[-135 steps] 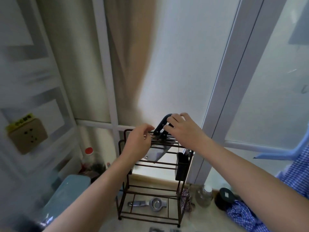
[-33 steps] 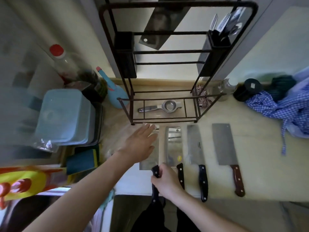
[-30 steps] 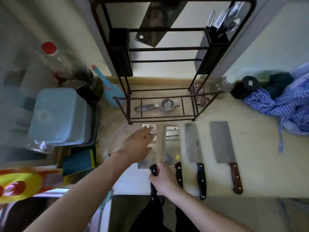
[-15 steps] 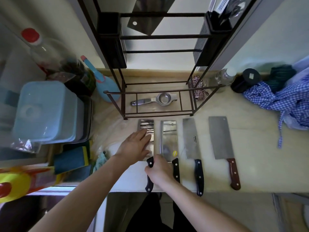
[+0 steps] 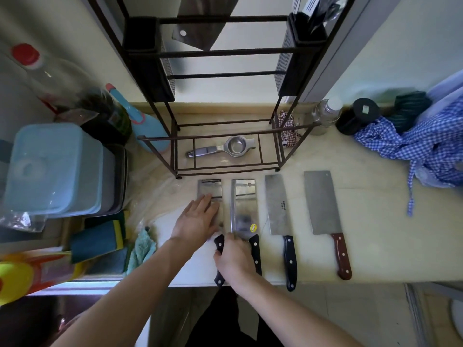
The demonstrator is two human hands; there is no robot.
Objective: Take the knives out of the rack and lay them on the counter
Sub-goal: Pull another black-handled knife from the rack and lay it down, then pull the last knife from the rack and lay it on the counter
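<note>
Several cleavers lie side by side on the pale counter (image 5: 375, 234) in front of the dark metal rack (image 5: 225, 52). The leftmost cleaver (image 5: 210, 189) has a black handle; my right hand (image 5: 234, 259) is closed around that handle at the counter's front edge. My left hand (image 5: 198, 220) rests flat, fingers spread, on its blade. Beside it lie a shiny cleaver (image 5: 244, 204), a black-handled cleaver (image 5: 276, 204) and a brown-handled cleaver (image 5: 322, 201). One more cleaver blade (image 5: 203, 26) hangs in the top of the rack.
A metal squeezer (image 5: 223, 147) lies on the rack's bottom shelf. Blue lidded boxes (image 5: 55, 169), bottles and sponges (image 5: 100, 240) crowd the left side. A blue checked cloth (image 5: 421, 139), a black jar (image 5: 358, 116) and a small bottle (image 5: 324, 113) sit at the right.
Since 4.5 s ago my hands came down from the rack top to the counter. In the last second the leftmost cleaver was set down flat, my left hand settling on its blade.
</note>
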